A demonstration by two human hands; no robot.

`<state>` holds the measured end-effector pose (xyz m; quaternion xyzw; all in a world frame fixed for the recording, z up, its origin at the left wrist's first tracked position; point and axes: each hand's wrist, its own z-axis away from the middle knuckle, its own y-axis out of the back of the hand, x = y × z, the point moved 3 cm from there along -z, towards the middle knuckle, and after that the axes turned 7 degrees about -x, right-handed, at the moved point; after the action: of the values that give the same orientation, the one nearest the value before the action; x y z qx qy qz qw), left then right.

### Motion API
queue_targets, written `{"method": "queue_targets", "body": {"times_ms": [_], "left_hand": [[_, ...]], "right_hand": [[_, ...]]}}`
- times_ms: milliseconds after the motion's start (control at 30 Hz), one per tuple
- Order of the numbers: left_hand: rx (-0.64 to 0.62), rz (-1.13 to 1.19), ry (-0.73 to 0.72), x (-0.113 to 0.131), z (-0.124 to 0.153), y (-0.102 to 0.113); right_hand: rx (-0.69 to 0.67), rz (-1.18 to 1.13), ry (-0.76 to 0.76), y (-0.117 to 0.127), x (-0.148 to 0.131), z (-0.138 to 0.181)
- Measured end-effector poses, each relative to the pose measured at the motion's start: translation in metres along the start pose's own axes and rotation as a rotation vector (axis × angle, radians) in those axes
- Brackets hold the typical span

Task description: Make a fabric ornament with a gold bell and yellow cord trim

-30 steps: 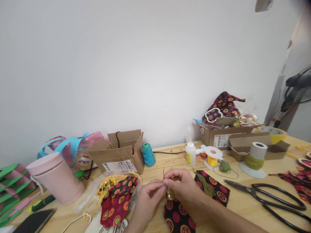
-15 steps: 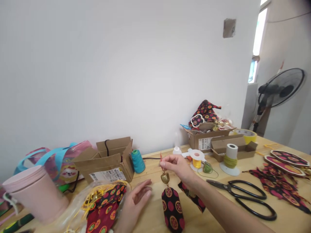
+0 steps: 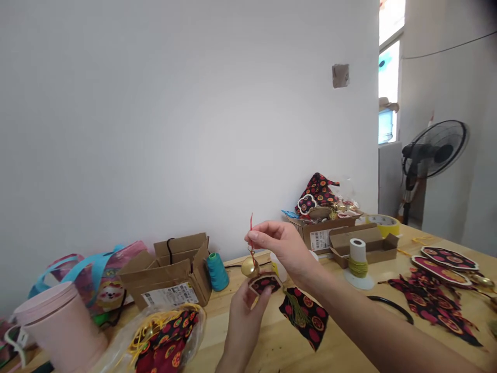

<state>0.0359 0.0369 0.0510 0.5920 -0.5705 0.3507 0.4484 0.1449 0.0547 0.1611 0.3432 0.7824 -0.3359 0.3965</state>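
My right hand [image 3: 289, 251] pinches a thin red cord [image 3: 251, 223], its end sticking up above the fingertips. Below hang small beads and a gold-coloured bell [image 3: 249, 267], tilted. My left hand [image 3: 243, 324] grips a black pendant [image 3: 265, 283] with a magenta and orange pattern and a pale rim, thumb on its face and fingers behind it. The bell sits just above this pendant. Beneath my right forearm a black patterned cloth piece [image 3: 310, 321] with a dark green tassel [image 3: 297, 308] is seen; whether it is joined to the pendant I cannot tell.
Scissors [image 3: 396, 305] are mostly behind my right arm. A teal thread cone [image 3: 217, 272] stands by an open cardboard box [image 3: 165, 280]. At right are a green cord spool [image 3: 357, 267] and patterned plaques [image 3: 438, 272]. A pink canister [image 3: 60, 321] stands at left.
My left hand has moved right and up and taken hold of the pendant, which hung freely before. The pendant is now raised and tilted under the bell. The view has shifted right.
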Motion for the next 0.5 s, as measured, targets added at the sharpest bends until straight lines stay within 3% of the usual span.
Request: {"method": "queue_targets", "body": {"times_ms": [133, 200, 267, 333, 400, 500], "left_hand": [[-0.076, -0.308, 0.039, 0.019, 0.007, 0.038], [-0.093, -0.720, -0.052, 0.047, 0.008, 0.062], [-0.187, -1.070, -0.218, 0.082, 0.005, 0.075], [-0.316, -1.359, -0.432, 0.119, 0.000, 0.075], [-0.422, -1.521, -0.550, 0.150, -0.006, 0.066], [-0.565, -1.617, -0.596, 0.181, -0.012, 0.048]], "right_hand": [[0.162, -0.234, -0.114, 0.027, 0.025, 0.029], [0.251, -0.426, -0.234, 0.037, 0.054, 0.047], [0.348, -0.670, -0.380, 0.038, 0.086, 0.065], [0.398, -0.867, -0.505, 0.026, 0.114, 0.079], [0.421, -1.001, -0.597, 0.009, 0.132, 0.086], [0.395, -1.153, -0.634, -0.015, 0.136, 0.087]]}}
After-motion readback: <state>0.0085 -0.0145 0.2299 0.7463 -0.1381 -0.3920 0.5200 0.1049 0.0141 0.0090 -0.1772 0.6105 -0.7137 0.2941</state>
